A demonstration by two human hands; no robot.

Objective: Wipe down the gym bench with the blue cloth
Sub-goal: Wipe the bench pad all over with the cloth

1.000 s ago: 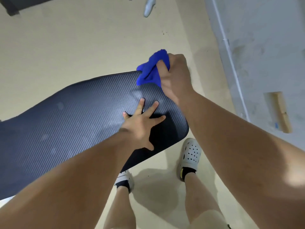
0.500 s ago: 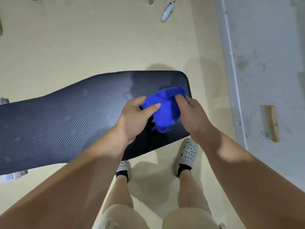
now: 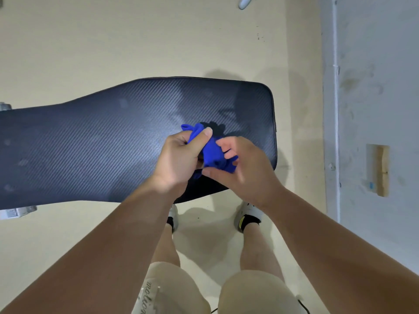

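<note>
The gym bench (image 3: 95, 146) is a long dark pad with a carbon-weave pattern, running from the left edge to a rounded end at the right. Faint damp smears show on its surface. The blue cloth (image 3: 212, 152) is bunched up in the air just above the pad's right end. My left hand (image 3: 181, 155) grips the cloth from the left, thumb pressed on top. My right hand (image 3: 244, 168) pinches its right and lower edge with thumb and fingers. Part of the cloth is hidden inside both hands.
Beige floor (image 3: 113, 41) surrounds the bench. A grey wall (image 3: 374, 98) with a white pipe (image 3: 335, 109) runs along the right, with a wooden block (image 3: 382, 169) fixed to it. My two feet in white shoes (image 3: 248, 213) stand just in front of the pad. Metal frame parts (image 3: 15, 211) show at left.
One second ago my right hand wiped the pad's far corner while my left hand lay flat on the pad. Both hands have since come together over the pad and bunched the cloth tighter.
</note>
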